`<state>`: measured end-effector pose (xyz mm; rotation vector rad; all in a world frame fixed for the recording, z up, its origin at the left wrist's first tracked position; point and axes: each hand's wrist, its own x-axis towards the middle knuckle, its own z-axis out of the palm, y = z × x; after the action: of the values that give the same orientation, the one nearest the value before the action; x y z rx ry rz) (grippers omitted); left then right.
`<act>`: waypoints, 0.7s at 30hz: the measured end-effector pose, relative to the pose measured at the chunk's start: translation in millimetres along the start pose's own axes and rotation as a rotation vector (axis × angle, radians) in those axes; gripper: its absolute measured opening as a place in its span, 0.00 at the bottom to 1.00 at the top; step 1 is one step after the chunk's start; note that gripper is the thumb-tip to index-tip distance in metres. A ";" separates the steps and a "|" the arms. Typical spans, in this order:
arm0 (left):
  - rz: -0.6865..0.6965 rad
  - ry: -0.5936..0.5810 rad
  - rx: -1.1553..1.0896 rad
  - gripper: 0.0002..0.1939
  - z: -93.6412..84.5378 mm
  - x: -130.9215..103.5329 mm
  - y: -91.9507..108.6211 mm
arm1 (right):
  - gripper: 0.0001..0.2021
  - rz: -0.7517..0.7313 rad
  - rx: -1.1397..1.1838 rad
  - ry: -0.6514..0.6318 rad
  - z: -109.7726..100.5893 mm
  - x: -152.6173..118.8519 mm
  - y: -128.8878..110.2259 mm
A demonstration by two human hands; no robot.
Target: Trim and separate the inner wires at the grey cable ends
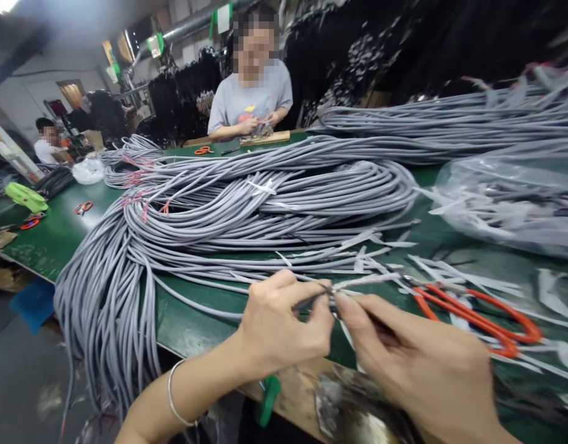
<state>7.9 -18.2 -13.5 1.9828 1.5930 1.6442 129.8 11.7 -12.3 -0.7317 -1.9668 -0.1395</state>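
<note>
My left hand (288, 317), with a bangle at its wrist, pinches a dark, thin cable end near the front edge of the green table. Close against it, my right hand (417, 351) has thumb and finger closed at the same spot, where a frayed whitish strand (367, 280) stretches off to the right. The exact parts between the fingertips are too small to tell. Behind my hands lies a large bundle of grey cables (265, 203), looped and hanging over the table's left front edge. Orange-handled scissors (473, 314) rest just beyond my right hand.
A person (251, 98) in a grey shirt works across the table (182, 314). A clear plastic bag (510, 203) lies at right, with white strips around it. Small orange scissors (83, 208) and a green object (25, 197) are at left. Another person sits far left.
</note>
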 end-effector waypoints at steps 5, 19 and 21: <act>0.022 0.041 -0.015 0.14 1.9 0.2 -1.1 | 0.19 -0.068 -0.045 0.057 0.4 3.1 -3.2; -0.014 0.104 -0.043 0.10 -9.7 5.8 1.3 | 0.18 0.007 0.018 0.127 -5.2 4.4 0.4; 0.005 0.104 -0.024 0.10 -9.7 5.3 2.3 | 0.18 -0.001 0.035 0.116 -5.7 4.6 1.1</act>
<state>1.2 -20.1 -4.6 1.9204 1.5951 1.7878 133.3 12.4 -5.8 -0.6852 -1.8545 -0.1446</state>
